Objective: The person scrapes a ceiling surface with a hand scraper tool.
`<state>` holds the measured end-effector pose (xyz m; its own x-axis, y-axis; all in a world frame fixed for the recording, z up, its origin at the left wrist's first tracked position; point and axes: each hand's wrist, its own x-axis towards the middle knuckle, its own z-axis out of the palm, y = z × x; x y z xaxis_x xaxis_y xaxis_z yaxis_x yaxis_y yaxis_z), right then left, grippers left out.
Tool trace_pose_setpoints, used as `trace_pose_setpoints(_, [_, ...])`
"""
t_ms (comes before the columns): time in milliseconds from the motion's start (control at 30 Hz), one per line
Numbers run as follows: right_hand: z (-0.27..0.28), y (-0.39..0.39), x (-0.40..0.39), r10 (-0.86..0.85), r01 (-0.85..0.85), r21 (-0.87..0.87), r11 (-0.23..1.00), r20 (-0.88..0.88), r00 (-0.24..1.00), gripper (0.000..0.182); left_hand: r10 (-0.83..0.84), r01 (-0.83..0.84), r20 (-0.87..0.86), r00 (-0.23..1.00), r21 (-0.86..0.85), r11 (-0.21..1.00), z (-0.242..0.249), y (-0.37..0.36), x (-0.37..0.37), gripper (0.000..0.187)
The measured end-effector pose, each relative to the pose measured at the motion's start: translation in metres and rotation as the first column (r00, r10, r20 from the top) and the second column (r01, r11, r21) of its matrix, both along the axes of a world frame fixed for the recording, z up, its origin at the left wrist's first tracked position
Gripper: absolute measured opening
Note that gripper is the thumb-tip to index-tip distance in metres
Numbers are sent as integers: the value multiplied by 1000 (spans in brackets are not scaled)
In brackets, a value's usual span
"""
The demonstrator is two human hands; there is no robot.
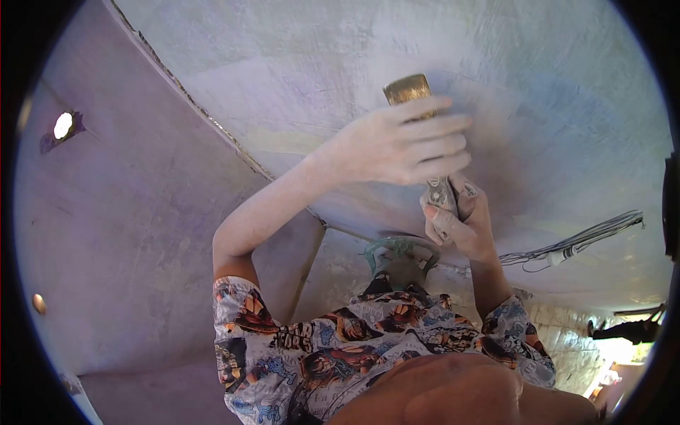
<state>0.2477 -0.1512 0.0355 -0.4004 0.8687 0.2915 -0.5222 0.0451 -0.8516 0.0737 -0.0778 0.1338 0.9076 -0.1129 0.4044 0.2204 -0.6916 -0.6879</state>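
Right hand (462,219) grips scraper (408,90) handle, fingers wrapped. Left hand (411,145) crosses its blade, hiding mid-tool; fingers slightly spread, can't tell if gripping. Cable bundle (598,232) off to the right, greenish stool-like object (400,244) below hands in view.

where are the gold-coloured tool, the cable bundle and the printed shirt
Gold-coloured tool (407,89): head view, on its broad exposed end.
Cable bundle (603,229): head view, on its middle strands.
Printed shirt (382,333): head view, on its front.
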Motion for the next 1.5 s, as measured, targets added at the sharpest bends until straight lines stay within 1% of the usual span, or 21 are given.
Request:
trace_pose_setpoints(33, [6, 0, -1, -10, 10, -1, 1000, -2, 1000, 27, -10, 10, -2, 1000, -1, 1000, 8, 5, 3, 25])
trace_pose_setpoints(100, [19, 3, -2, -79, 71, 79, 994, 111, 991, 21, -4, 5, -106, 994, 11, 1000, 20, 17, 7, 9])
trace_pose_setpoints(133, [25, 0, 0, -88, 78, 86, 993, 116, 989, 21, -11, 13, -100, 995, 17, 1000, 20, 21, 14, 9])
trace_pose_setpoints(167, [31, 0, -1, -122, 110, 102, 989, 128, 984, 20, -118, 118, -52, 992, 9, 993, 21, 26, 20, 11])
trace_pose_setpoints(200, [36, 1, -3, -155, 139, 117, 983, 140, 978, 19, -222, 222, -2, 975, 5, 975, 23, 31, 24, 18])
trace_pose_setpoints(233, [39, 5, -7, -160, 142, 125, 982, 145, 976, 19, -225, 225, 2, 974, 13, 974, 25, 39, 24, 18])
trace_pose_setpoints(300, [40, 10, -8, -181, 173, 107, 979, 66, 981, 20, -336, 334, 68, 940, 32, 942, 29, 50, 28, 27])
trace_pose_setpoints(333, [42, 11, -10, -187, 179, 113, 977, 68, 980, 20, -342, 340, 69, 937, 38, 940, 31, 54, 28, 27])
trace_pose_setpoints(400, [48, 15, -21, -199, 197, 79, 977, 23, 980, 23, -395, 391, 113, 912, 58, 919, 33, 65, 22, 35])
trace_pose_setpoints(500, [53, 21, -28, -243, 240, 104, 965, 20, 970, 25, -457, 453, 150, 877, 62, 889, 38, 79, 23, 38])
trace_pose_setpoints(733, [63, 16, -47, -328, 319, 115, 941, 73, 942, 23, -576, 568, 310, 756, 126, 813, 33, 95, 23, 34])
trace_pose_setpoints(800, [67, 14, -49, -344, 331, 121, 936, 99, 934, 23, -638, 630, 357, 682, 157, 761, 33, 99, 24, 29])
trace_pose_setpoints(900, [63, 19, -49, -336, 313, 144, 939, 179, 925, 23, -605, 605, 424, 675, 153, 782, 22, 100, 17, 26])
trace_pose_setpoints(933, [60, 14, -38, -341, 316, 158, 935, 171, 924, 23, -613, 607, 412, 674, 163, 778, 22, 96, 29, 26])
trace_pose_setpoints(1000, [63, 12, -42, -347, 333, 113, 936, 137, 928, 23, -647, 641, 364, 670, 156, 752, 27, 99, 28, 27])
trace_pose_setpoints(1100, [62, 15, -50, -339, 328, 99, 940, 133, 931, 22, -638, 645, 397, 660, 138, 752, 25, 100, 21, 29])
trace_pose_setpoints(1200, [69, 14, -51, -313, 307, 61, 950, 115, 943, 24, -637, 641, 365, 679, 129, 757, 30, 101, 18, 29])
trace_pose_setpoints(1300, [73, 14, -55, -310, 304, 87, 949, 71, 948, 28, -644, 646, 359, 675, 134, 751, 40, 99, 17, 29])
trace_pose_setpoints(1367, [66, 14, -50, -301, 295, 77, 952, 82, 950, 29, -626, 633, 373, 685, 121, 765, 28, 99, 19, 29])
trace_pose_setpoints(1433, [66, 15, -52, -285, 279, 67, 958, 96, 954, 30, -602, 614, 389, 697, 109, 781, 31, 97, 17, 29])
trace_pose_setpoints(1500, [72, 15, -56, -299, 291, 102, 951, 68, 952, 28, -681, 697, 329, 654, 88, 712, 41, 101, 17, 31])
